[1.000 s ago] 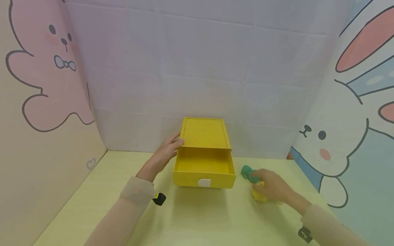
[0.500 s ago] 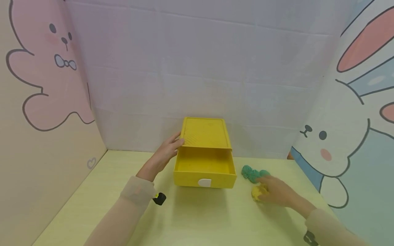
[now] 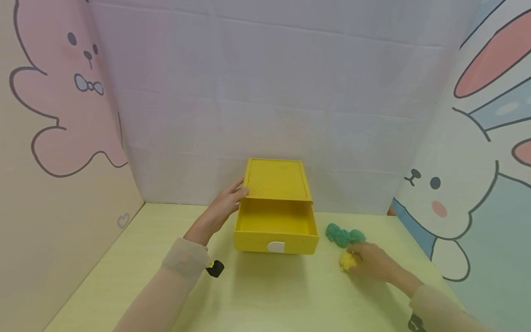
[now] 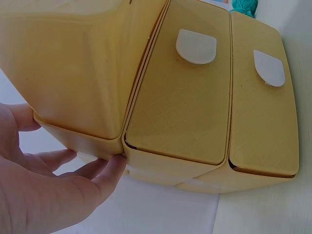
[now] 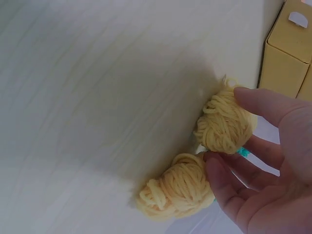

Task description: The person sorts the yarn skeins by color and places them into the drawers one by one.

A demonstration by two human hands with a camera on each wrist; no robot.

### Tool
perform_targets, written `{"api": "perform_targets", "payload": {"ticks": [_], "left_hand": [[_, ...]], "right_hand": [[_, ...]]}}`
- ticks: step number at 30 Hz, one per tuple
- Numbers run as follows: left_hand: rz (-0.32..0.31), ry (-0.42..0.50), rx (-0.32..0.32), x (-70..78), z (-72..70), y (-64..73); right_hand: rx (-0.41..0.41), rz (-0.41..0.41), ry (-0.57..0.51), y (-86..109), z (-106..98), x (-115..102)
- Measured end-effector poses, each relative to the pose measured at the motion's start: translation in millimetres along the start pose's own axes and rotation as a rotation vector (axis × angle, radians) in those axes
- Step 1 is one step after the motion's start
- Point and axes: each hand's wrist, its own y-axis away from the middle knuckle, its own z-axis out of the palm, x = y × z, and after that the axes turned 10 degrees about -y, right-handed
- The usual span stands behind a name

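Note:
A yellow drawer cabinet (image 3: 275, 177) stands against the back wall, its top drawer (image 3: 275, 242) pulled out with nothing inside. My left hand (image 3: 221, 207) grips the cabinet's upper left edge, thumb on the top and fingers along the side (image 4: 87, 168). On the right, my right hand (image 3: 371, 262) holds a yellow yarn ball (image 5: 225, 122) between thumb and fingers, low over the table. A second yellow yarn ball (image 5: 178, 187) lies right beside it, at the fingertips; in the head view the hand hides it.
Three green yarn balls (image 3: 342, 237) lie in a row between the cabinet and my right hand, just behind it. Two lower drawers with white tabs (image 4: 196, 46) are closed. Cartoon-printed walls (image 3: 448, 184) border the pale table (image 3: 269, 295) on both sides.
My right hand has drawn back a little toward me, uncovering the green yarn balls, and its fingers have closed in around the yellow yarn ball. The left hand and cabinet stay put.

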Motion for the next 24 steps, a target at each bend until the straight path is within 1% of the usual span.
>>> {"api": "perform_targets", "payload": {"ticks": [8,16,19,24], "left_hand": [[-0.009,0.001,0.002,0.3,0.2,0.2],[0.003,0.003,0.000,-1.1,0.9,-1.0],[-0.001,0.003,0.000,-1.3,0.9,-1.2],[-0.008,0.002,0.000,-1.1,0.0,-0.9]], "right_hand": [[-0.036,0.079,-0.065,-0.5,4,0],[-0.041,0.056,-0.050,-0.2,3,-2],[-0.030,0.043,-0.048,-1.8,-3,-6],[0.013,-0.017,-0.038,-5.8,-20,-17]]}}
